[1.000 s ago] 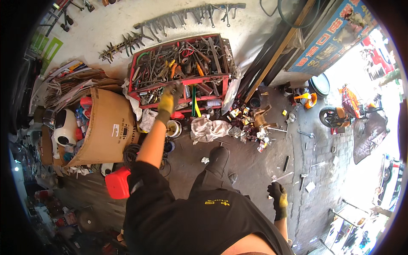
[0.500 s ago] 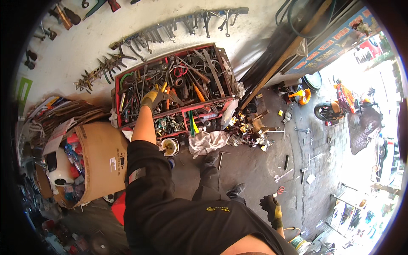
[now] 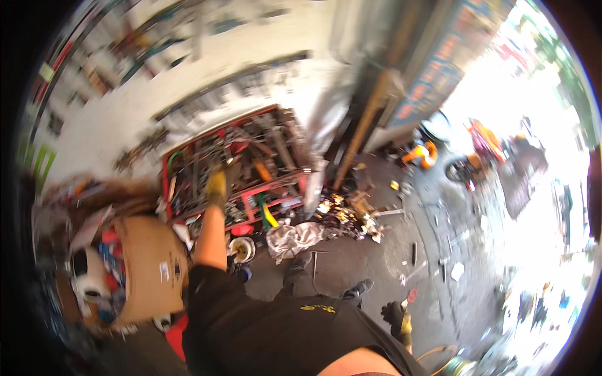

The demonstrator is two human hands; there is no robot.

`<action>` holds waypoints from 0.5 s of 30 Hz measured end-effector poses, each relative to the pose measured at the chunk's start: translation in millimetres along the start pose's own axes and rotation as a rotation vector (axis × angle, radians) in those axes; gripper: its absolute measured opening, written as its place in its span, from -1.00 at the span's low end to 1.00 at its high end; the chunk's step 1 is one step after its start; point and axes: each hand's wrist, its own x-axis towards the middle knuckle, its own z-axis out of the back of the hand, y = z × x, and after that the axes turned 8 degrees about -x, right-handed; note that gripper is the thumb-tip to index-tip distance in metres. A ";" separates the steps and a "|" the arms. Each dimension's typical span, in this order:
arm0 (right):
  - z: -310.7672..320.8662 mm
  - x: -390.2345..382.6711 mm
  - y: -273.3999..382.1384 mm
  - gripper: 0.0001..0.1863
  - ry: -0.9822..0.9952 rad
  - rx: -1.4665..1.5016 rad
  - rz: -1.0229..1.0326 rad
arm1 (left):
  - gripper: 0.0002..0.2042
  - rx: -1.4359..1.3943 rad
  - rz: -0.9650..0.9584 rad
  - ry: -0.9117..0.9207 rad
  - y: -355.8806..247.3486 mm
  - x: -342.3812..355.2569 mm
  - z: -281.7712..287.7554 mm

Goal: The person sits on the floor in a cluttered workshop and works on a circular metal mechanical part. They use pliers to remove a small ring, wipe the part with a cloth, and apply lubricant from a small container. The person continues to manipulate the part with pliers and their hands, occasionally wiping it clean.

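Observation:
My left hand [image 3: 217,186], in a yellow and dark work glove, reaches over the front part of a red toolbox [image 3: 164,191] heaped with hand tools. Motion blur hides its fingers, so whether it grips anything does not show. Near that hand lie tools with orange handles [image 3: 261,170] and a green and yellow strip [image 3: 270,217]. Low at my right side hangs my right hand [image 3: 397,318], gloved the same way. Its fingers look loosely apart, with nothing visible in them. Red-handled scissors [image 3: 412,295] lie on the floor just beyond it.
A cardboard box [image 3: 150,266] full of odds and ends stands at the left. A white bucket [image 3: 242,249] and a crumpled cloth [image 3: 295,240] lie before the toolbox. Wrenches hang on the wall rack [image 3: 232,84]. Scrap [image 3: 348,216] litters the floor; a motorcycle [image 3: 473,166] stands farther right.
The view has shifted and blurred, showing more of the upper wall, with the toolbox lower and further left in the picture. My left hand remains over the toolbox; my right still hangs low.

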 end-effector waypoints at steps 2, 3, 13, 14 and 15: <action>17.8 -4.1 8.7 -0.56 -0.019 -0.096 0.217 | -0.72 -0.678 -0.107 0.035 -21.6 -63.8 -68.5; 29.2 -4.5 19.2 -0.56 -0.046 -0.262 0.328 | -0.73 -0.975 -0.089 0.110 -33.5 -97.7 -109.8; 221.3 43.3 243.1 0.27 -0.293 -1.206 1.290 | -0.76 0.061 -0.079 1.287 -278.1 -384.7 -504.4; 243.6 44.1 252.2 0.18 -0.309 -1.232 1.338 | -0.72 0.031 -0.175 1.352 -299.5 -396.3 -524.5; 260.1 48.0 258.5 0.03 -0.346 -1.202 1.393 | -0.77 -0.113 -0.073 1.361 -315.5 -405.0 -538.4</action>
